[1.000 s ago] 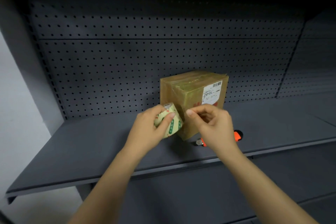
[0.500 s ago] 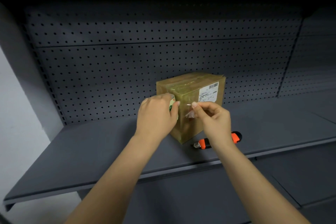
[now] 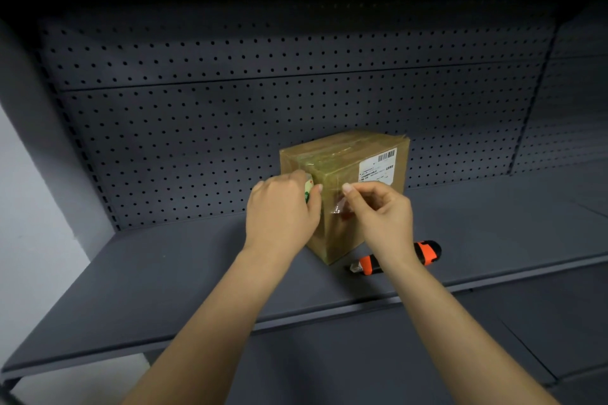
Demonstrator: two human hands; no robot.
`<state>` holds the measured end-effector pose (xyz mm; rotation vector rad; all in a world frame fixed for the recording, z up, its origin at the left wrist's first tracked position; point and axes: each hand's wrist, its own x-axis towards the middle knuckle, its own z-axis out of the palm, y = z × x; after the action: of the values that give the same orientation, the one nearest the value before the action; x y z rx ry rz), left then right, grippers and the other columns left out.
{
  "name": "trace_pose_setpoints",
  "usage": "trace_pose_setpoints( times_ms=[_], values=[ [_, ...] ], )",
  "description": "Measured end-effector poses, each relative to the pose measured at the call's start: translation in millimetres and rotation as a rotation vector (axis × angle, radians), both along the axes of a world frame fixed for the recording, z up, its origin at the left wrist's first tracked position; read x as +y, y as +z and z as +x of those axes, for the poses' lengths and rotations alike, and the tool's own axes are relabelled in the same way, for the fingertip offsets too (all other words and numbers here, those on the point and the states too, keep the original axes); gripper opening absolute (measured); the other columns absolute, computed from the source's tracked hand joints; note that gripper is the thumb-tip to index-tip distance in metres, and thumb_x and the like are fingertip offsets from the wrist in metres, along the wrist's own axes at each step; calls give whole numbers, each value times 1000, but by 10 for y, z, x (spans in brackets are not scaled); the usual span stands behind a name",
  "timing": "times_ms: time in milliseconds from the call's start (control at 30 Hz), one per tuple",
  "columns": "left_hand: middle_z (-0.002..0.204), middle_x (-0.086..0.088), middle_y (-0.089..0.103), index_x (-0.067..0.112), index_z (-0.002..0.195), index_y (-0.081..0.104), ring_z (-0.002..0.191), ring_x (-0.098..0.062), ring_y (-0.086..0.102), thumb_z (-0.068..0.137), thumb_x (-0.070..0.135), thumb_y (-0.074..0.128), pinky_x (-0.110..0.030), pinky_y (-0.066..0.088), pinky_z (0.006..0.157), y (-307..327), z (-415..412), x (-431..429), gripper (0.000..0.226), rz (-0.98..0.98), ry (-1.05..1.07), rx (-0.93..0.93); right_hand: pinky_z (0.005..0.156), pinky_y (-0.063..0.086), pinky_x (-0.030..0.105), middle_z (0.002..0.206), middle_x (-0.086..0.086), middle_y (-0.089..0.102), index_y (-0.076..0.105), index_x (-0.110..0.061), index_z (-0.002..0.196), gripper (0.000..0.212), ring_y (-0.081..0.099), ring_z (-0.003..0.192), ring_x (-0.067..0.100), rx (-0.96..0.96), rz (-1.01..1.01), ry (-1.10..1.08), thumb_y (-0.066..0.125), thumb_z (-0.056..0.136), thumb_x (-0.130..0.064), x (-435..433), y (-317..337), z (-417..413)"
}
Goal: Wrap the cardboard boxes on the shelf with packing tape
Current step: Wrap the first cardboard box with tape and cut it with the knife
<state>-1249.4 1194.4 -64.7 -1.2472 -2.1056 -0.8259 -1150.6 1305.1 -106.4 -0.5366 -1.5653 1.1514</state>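
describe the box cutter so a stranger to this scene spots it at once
On the dark grey shelf backed by pegboard stands one taped cardboard box. The utility knife lies flat on the shelf just right of the box's near corner, partly behind the right wrist. It is the only orange-and-black thing there.

Light: dim, falling from the front; upper shelving nearly black.
Shadows: soft, beneath the cardboard box (image 3: 345,181) on the shelf (image 3: 164,273).
Glare: faint sheen on the box's tape.
Edges: wide-angle bending, darkened corners.
Sharpness: slightly soft overall.
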Motion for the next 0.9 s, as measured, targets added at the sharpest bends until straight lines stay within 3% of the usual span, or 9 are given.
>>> trace_pose_setpoints(
  times_ms=[200,433,633,767,900],
  values=[
    [85,-8,69,11,102,68,80,-29,64,96,36,56,-37,44,76,-1,-14,26,28,-15,17,0,79,57,27,80,-12,73,76,-25,85,4,68,80,4,-39,90,-83,75,86,-21,18,34,-22],
    [89,-8,69,12,106,67,84,-28,64,98,38,53,-35,41,76,20,-36,49,31,-40,34,4,72,56,31,74,-12,71,78,-25,81,6,67,72,6,-114,240,-189,76,84,-30,59,79,-42],
    [91,-8,70,12,109,67,85,-28,65,98,39,53,-34,40,74,35,-77,63,33,-33,40,11,65,42,5,75,-13,69,79,-23,83,13,62,72,-2,-200,366,-273,76,84,-36,108,125,-117],
    [89,-9,71,11,109,69,83,-29,66,96,37,56,-37,45,79,52,-115,88,31,-15,33,15,65,42,5,75,-13,68,78,-22,83,18,59,72,-5,-236,350,-292,76,82,-40,125,162,-191],
    [93,-9,71,11,111,68,86,-29,65,97,37,54,-36,43,81,57,-182,103,32,-40,43,2,59,38,7,79,-2,62,60,-16,82,35,58,73,8,-252,217,-338,83,74,-40,262,169,-216]
  ],
)
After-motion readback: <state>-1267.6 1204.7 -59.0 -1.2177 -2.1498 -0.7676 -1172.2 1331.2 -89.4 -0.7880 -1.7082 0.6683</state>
